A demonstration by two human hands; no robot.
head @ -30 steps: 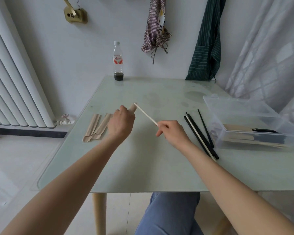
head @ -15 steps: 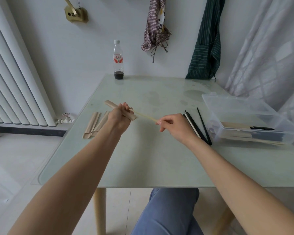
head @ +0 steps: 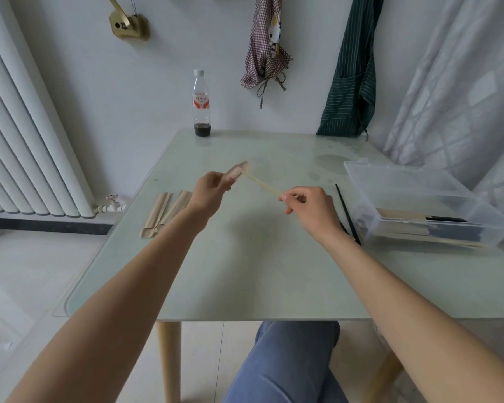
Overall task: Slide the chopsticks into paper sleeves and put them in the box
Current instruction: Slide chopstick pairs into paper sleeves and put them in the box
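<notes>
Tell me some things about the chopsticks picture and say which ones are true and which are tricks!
1. The left hand holds a paper sleeve. True.
2. The right hand pinches a black chopstick. False: it pinches a pale chopstick.
3. The clear box is on the right side of the table. True.
4. The bottle lies on its side. False: it stands upright.
5. Spare sleeves lie inside the box. False: they lie on the table's left side.
</notes>
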